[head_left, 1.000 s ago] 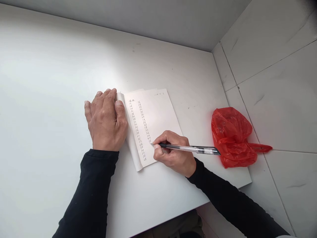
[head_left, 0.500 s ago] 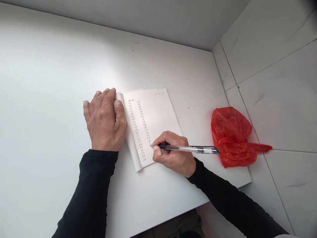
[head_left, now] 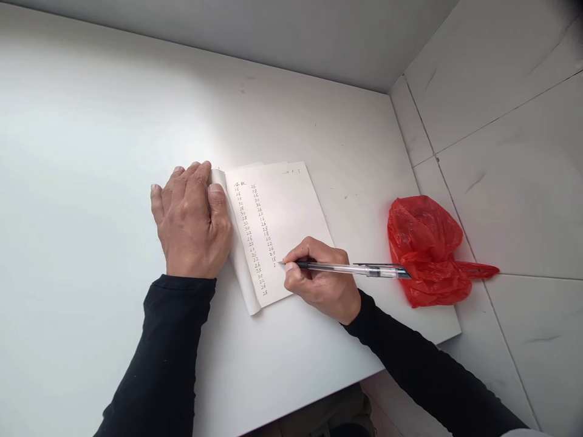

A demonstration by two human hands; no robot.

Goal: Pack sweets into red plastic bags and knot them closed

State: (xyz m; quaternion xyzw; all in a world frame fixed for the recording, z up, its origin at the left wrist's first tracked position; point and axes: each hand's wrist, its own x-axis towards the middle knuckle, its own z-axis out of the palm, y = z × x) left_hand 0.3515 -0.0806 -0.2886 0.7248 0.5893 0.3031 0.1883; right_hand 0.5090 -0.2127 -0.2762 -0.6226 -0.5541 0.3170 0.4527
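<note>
A small notepad (head_left: 300, 212) lies on the white table, its cover folded back along the left side. Two columns of handwritten numbers run down the page. My left hand (head_left: 194, 221) rests palm down over the folded edge, fingers stretched out, pressing on it. In my right hand (head_left: 323, 276) is a clear pen (head_left: 344, 267) with a black grip, pinched between thumb and fingers. Its tip is at the lower end of the second column, just right of a "2". Whether the tip touches the paper, I cannot tell. The right hand covers the page's lower right corner.
A crumpled red plastic bag (head_left: 426, 252) sits near the right edge of the white table (head_left: 113, 139). Beyond that edge are pale tiles (head_left: 510, 200) with dark joints. A grey wall (head_left: 273, 30) borders the table's far side.
The pen tip has moved slightly right and up, and a "2" now shows below the "18". My left hand stays on the notepad's edge.
</note>
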